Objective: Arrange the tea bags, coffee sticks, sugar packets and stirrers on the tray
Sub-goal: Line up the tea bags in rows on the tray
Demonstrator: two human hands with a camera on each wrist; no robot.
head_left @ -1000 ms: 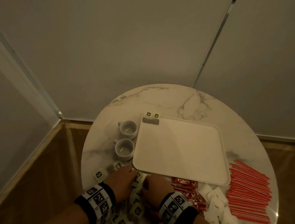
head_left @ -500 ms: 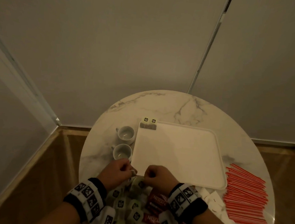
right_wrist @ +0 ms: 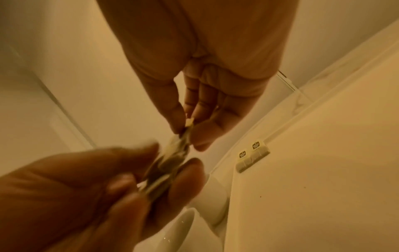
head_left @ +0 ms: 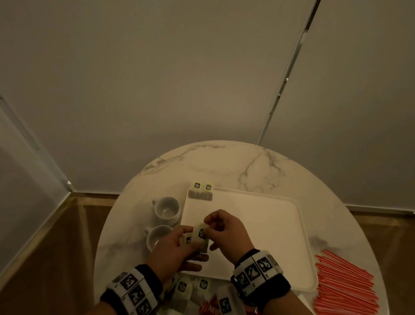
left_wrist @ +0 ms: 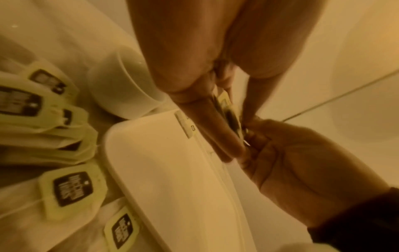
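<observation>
At the near edge of the table point(head_left: 126, 228) lies the loose pile of tea bags point(head_left: 183, 292), with red coffee sticks point(head_left: 210, 314) to its right and the red stirrers point(head_left: 344, 292) farther right, beside the tray point(head_left: 258, 226). The sugar packets cannot be made out in the dim light.

Just beyond the pile, over the tray's near left corner, both hands share a small held stack point(head_left: 200, 237) of tea bags. The left hand point(head_left: 178, 252) grips its lower end, fingers point(left_wrist: 211, 134) curled round it. The right hand point(head_left: 225, 231) pinches the upper end between thumb and fingertips point(right_wrist: 179, 119). The stack's long axis runs near to far, standing tilted between the two grips.

Left of the hands stand two cups point(head_left: 166, 207).

Straight ahead, along that same axis, two placed bags point(head_left: 201, 191) lie in the tray's far left corner. The next bags probably go beside them; the right hand is nearer that spot.
</observation>
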